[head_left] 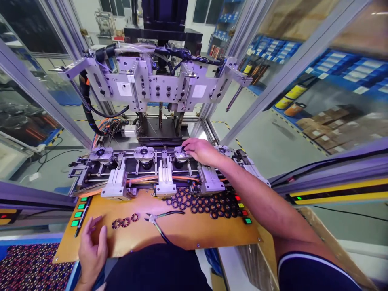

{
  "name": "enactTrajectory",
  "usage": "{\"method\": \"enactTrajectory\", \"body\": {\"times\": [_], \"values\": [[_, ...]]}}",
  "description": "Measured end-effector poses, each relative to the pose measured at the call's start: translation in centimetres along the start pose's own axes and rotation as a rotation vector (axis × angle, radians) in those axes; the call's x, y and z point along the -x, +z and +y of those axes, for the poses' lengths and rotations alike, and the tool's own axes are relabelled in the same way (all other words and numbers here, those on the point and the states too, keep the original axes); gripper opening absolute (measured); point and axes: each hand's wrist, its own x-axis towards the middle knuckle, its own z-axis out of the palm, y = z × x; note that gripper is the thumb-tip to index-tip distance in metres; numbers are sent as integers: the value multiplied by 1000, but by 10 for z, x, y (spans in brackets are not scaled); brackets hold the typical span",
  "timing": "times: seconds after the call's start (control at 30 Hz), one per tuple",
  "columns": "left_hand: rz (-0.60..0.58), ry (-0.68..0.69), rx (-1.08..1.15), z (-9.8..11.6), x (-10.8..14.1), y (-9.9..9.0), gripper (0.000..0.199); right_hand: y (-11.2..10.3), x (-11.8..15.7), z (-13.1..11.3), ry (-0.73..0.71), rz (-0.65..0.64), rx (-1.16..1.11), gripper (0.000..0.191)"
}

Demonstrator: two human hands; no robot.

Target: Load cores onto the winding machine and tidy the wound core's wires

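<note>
My right hand (201,151) reaches out to the third holder (181,155) of the machine. Its fingers are closed at a black ring-shaped stator (183,149) on top of that holder, and partly hide it. My left hand (92,246) hovers at the front left of the yellow-brown board (182,234), fingers apart, holding nothing. Nearest to it, a short row of wound stators (125,222) lies on the board. Beside them rests a pair of cutting pliers (153,218) with dark handles. Many more black stators (209,204) are spread over the board's right half.
Other holders with black rings (144,150) stand along the machine's front rail. Above hangs a metal plate (160,87) with cables and rods. Green buttons (78,215) line the board's left side, coloured ones (241,205) the right. Frame posts (257,68) rise at both sides.
</note>
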Motion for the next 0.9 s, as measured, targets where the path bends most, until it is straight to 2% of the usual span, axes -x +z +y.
{"method": "enactTrajectory", "body": {"times": [0.27,0.4,0.53,0.67,0.9], "values": [[-1,29,-40,-8,4,1,55,1,0,-8,-7,-43,118,25],[8,42,-59,-8,5,0,53,0,14,-7,-4,-12,160,32],[17,50,-83,-5,4,-2,51,10,33,-8,10,8,204,47],[36,72,-80,-2,3,-1,52,21,39,-10,47,30,229,46],[64,133,-97,6,1,-2,42,24,31,-22,84,40,240,40]]}}
